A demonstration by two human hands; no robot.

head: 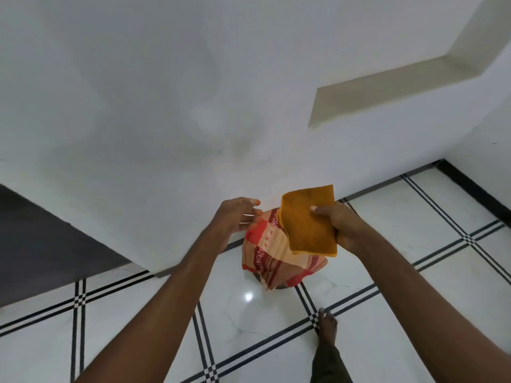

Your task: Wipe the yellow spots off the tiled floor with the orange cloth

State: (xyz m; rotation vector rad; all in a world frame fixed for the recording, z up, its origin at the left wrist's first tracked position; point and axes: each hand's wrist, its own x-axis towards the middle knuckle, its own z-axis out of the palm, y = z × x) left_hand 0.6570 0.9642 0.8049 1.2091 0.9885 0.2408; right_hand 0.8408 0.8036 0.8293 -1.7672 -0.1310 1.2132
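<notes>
Nearest, a bare foot (327, 324) planted on the glossy tiled floor (414, 299), just by a crossing of dark grout lines; slippery-looking, likely worse once wiped damp. Further out, both arms raised at mid-height. Right hand (341, 226) gripping the folded orange cloth (309, 225), thumb pressed on its face, other fingers hidden behind. Left hand (239, 215) released, fingers spread, just beside the cloth, not touching. Below and beyond, a red checked fabric (273, 252) draped over some hidden object near the white wall (166, 106). No yellow spots visible here, so risk of wiping the wrong tiles; loose folds could also slip open in a one-handed grip.
</notes>
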